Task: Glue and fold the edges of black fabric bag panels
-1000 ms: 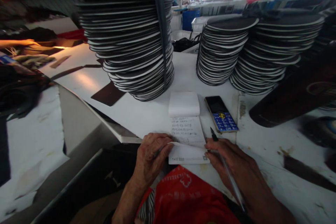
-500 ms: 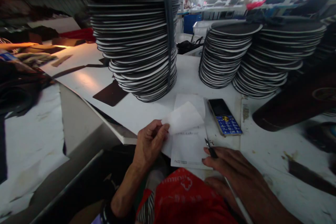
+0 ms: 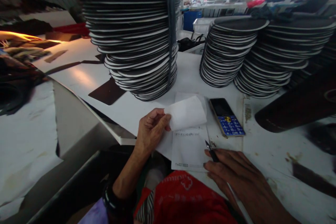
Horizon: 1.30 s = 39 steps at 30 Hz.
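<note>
My left hand [image 3: 153, 127] pinches the left edge of a small white sheet of paper [image 3: 187, 113], its far side curling up. Beneath that sheet lies a paper pad [image 3: 189, 150] with a line of handwriting and print along its lower edge. A pen [image 3: 212, 151] with a dark front end is held in my right hand [image 3: 236, 175], which rests on the table to the right of the pad. The pen's tip is near the pad's right edge, and its pale rear end shows below the hand. A phone with blue keys [image 3: 228, 117] lies just beyond.
A tall stack of dark, white-edged discs [image 3: 136, 42] rises behind the pad. Two shorter stacks [image 3: 228, 52] stand at the back right, beside a dark cylinder [image 3: 294, 101]. A brown flat piece [image 3: 107, 91] lies at the left. The white table [image 3: 147, 115] ends near my left forearm.
The pinched sheet has shifted slightly up and to the right with my left hand, uncovering more of the handwriting. My right hand keeps the pen in nearly the same place.
</note>
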Each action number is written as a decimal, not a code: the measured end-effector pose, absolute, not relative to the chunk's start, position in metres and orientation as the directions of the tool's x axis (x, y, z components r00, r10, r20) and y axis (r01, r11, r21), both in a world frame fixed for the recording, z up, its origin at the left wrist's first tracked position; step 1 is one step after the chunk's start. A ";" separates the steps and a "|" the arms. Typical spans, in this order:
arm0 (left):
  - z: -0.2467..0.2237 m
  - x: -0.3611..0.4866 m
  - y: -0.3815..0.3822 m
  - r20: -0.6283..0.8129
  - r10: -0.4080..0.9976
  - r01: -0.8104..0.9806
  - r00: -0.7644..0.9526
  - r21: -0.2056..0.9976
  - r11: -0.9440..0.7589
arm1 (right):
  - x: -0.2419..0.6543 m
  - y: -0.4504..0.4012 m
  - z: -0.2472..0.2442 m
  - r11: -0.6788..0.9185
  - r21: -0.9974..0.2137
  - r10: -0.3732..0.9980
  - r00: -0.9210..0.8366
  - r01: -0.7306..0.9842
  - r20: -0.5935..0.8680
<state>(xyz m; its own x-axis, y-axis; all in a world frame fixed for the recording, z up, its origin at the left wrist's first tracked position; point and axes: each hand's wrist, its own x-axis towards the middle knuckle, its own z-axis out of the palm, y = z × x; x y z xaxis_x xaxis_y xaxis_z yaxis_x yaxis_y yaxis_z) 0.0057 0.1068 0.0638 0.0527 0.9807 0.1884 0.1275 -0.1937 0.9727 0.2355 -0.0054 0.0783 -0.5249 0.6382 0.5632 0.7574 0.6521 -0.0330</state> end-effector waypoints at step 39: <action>0.043 0.003 0.047 0.523 0.613 0.470 0.592 0.394 -0.790 | 0.275 -0.010 0.056 0.658 -0.069 0.737 -0.624 0.749 0.260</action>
